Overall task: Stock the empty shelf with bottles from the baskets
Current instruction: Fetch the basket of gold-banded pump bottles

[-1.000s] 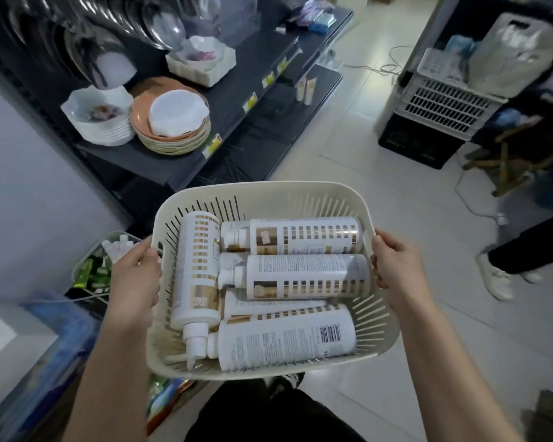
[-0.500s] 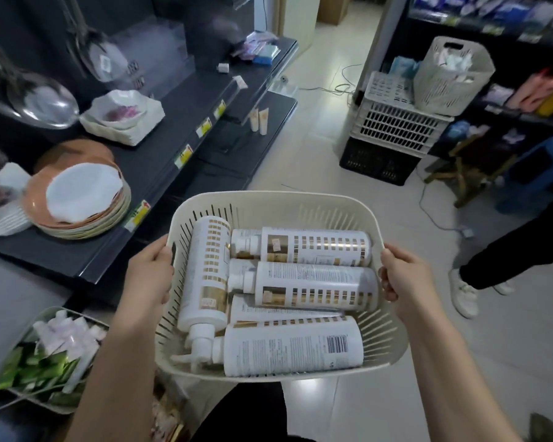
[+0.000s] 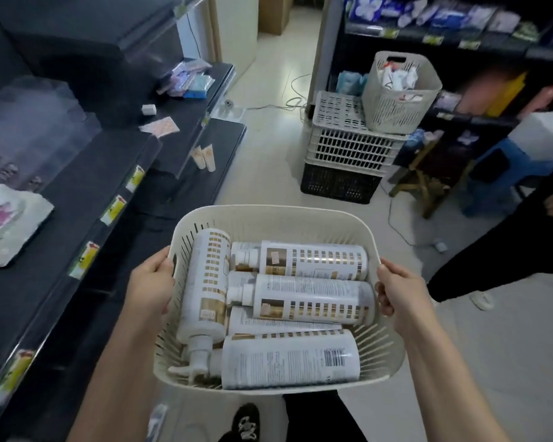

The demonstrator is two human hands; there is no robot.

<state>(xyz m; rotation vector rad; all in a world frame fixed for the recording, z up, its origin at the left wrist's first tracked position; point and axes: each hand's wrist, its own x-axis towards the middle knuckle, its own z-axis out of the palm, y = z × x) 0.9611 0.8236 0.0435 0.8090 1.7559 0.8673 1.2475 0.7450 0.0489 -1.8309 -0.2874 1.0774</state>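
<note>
Basket (image 3: pixel 268 216): cream plastic, a rounded rectangle with slotted walls, lower middle of the frame.
Bottles (image 3: pixel 313 301): white cylinders with pump tops, gold squares and fine print. Five show, lying on their sides in the basket and touching: one lengthwise at its left, the rest crosswise.
Left hand (image 3: pixel 152 290): grips the basket's left rim, fingers curled over the edge.
Right hand (image 3: pixel 401 296): grips the right rim, fingers curled round it.
Shelf (image 3: pixel 61 202): dark flat boards down the left of the frame, with yellow-and-white tags (image 3: pixel 114 209) on the front edges. A lower board at centre left bears two small tubes (image 3: pixel 205 157).
Floor (image 3: pixel 268 148): pale glossy tile, an open aisle from the basket to the top middle.
Crates (image 3: pixel 348 145): slotted, white stacked on black, edging the aisle's right side, with a tall cream hamper (image 3: pixel 399 100) on top.
Leg (image 3: pixel 492 250): dark trousers, right edge.
</note>
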